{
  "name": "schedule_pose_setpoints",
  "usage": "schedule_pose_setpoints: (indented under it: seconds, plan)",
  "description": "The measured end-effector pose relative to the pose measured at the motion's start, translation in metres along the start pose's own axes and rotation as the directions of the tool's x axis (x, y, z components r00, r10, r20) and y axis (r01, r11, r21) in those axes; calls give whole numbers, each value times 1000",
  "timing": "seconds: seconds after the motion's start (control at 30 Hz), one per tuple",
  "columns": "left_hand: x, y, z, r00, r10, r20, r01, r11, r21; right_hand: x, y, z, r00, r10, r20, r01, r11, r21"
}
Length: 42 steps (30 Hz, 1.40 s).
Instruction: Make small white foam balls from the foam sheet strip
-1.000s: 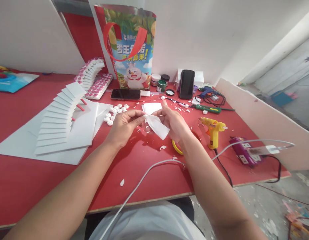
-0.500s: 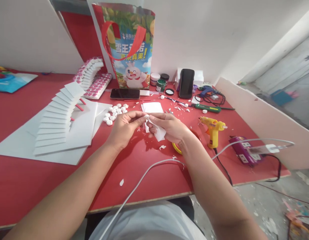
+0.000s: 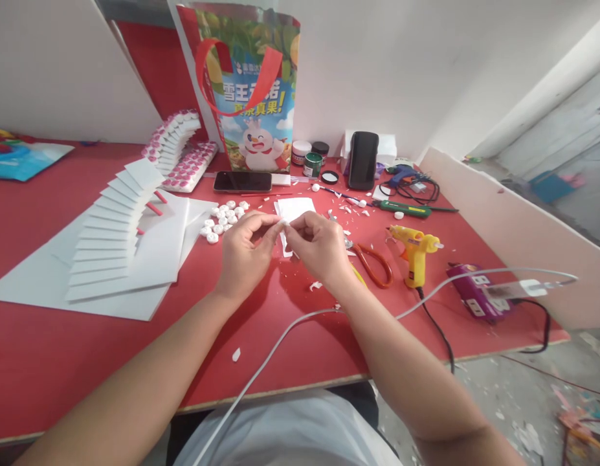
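Small white piece (image 3: 283, 222) pinched between both hands, above red table (image 3: 290, 349).
Left hand (image 3: 245, 254), right hand (image 3: 321, 251): grip closed on it at fingertips; fingers cover most, so direction and long axis can't tell. White sheets (image 3: 297, 206) partly hidden behind.

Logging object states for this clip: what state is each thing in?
Left hand: pinching small white piece
Right hand: pinching same piece
Bag: upright
Flat phone: screen dark
Propped phone: upright, screen dark
Glue gun: lying down, stick inserted, heat unclear
White rolls: clustered
White panels: fanned
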<state>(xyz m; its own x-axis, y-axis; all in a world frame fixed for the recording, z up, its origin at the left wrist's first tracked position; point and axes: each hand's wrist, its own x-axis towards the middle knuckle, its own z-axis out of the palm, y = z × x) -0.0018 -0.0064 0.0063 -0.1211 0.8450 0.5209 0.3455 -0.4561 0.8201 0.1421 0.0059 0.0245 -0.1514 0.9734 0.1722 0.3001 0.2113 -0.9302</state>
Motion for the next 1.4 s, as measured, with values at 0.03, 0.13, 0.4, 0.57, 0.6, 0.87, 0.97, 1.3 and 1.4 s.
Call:
schedule_pose_setpoints:
  seconds: [0.03,0.13,0.4,0.57,0.6,0.87,0.97,1.3,1.4]
  plan:
    - [0,0,0,995,94,-15,-93,993,67,-1,-1,1,1000,4,11,-5,999,54]
    - [0,-2,1,953,301,-30,-286,928,240,-2,-5,0,999,5,48,-15,979,201]
    - [0,2,0,972,234,31,-236,965,118,3,-3,-11,996,-38,76,19,971,238]
    - [4,4,-5,984,-56,168,88,977,-192,3,0,-13,990,-99,104,87,990,114]
    - [4,4,-6,981,-61,186,99,974,-204,3,0,-14,988,-113,105,103,991,90]
    - [7,6,-9,987,-17,158,32,995,-92,3,0,-14,982,-137,126,140,990,-18]
    - [6,4,-8,990,-69,124,82,991,-105,4,1,-11,981,-147,124,148,989,4]
    - [6,2,-5,950,-273,152,305,913,-271,7,0,-11,997,-49,52,57,986,-157]
    - [6,2,-5,946,-286,150,319,902,-292,6,-2,-10,998,-11,69,12,1000,-20]
